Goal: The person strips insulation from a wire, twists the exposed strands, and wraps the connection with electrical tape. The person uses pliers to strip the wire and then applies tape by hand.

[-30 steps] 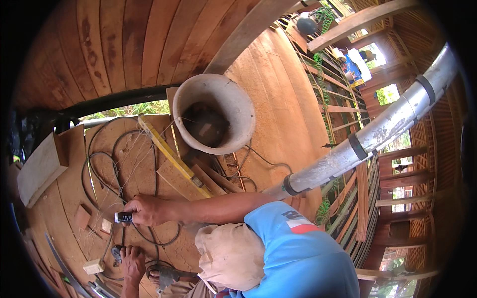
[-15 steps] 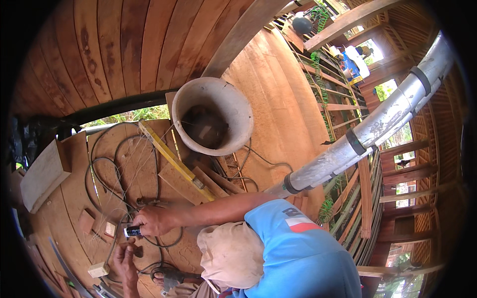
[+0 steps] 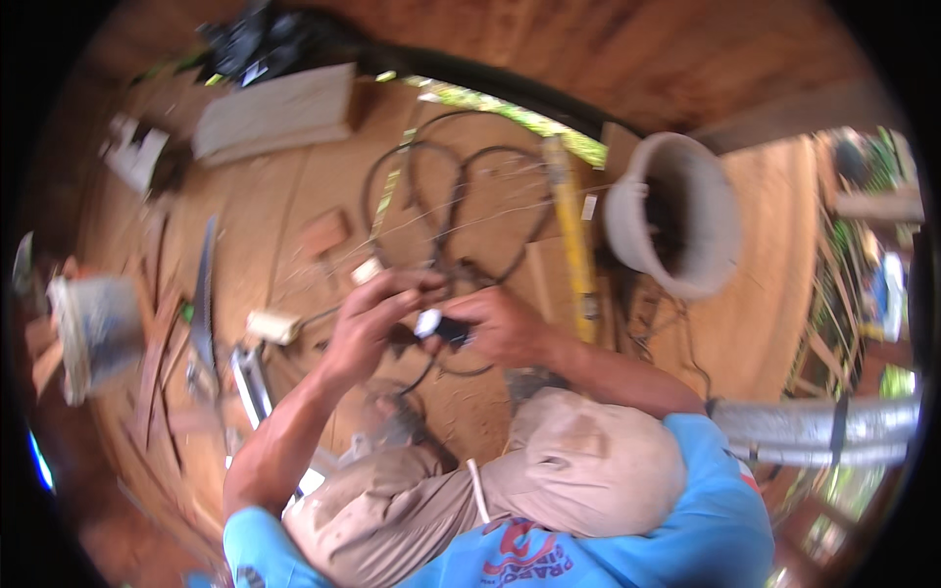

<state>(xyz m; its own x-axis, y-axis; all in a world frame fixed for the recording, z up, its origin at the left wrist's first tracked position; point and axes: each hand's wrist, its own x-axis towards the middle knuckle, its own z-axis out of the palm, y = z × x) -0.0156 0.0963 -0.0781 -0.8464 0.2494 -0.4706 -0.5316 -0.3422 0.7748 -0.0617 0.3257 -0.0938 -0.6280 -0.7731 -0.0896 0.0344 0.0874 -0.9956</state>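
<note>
My right hand (image 3: 502, 325) is closed around a small dark bottle or tube (image 3: 451, 331) with a white end pointing left. Motion blur hides its details. Close by on the left, my left hand (image 3: 368, 323) has its fingers stretched toward that white end, the thumb apart from them. Whether they touch it I cannot tell. Both hands are over the plank floor, in front of my knees. Beyond them lie loops of black cable (image 3: 456, 186) and a reddish wood block (image 3: 325, 232).
A grey bucket (image 3: 725, 220) stands right, beside a yellow spirit level (image 3: 570, 240). To the left are a saw (image 3: 204, 294), a stained white pail (image 3: 98, 333), wood strips and a cream power socket (image 3: 274, 326). A pale board (image 3: 274, 116) lies at the back.
The view has swung left and turned, so the bucket now appears farther right. My left hand has risen toward the bottle, its fingers now alongside the white end. My right hand still holds it.
</note>
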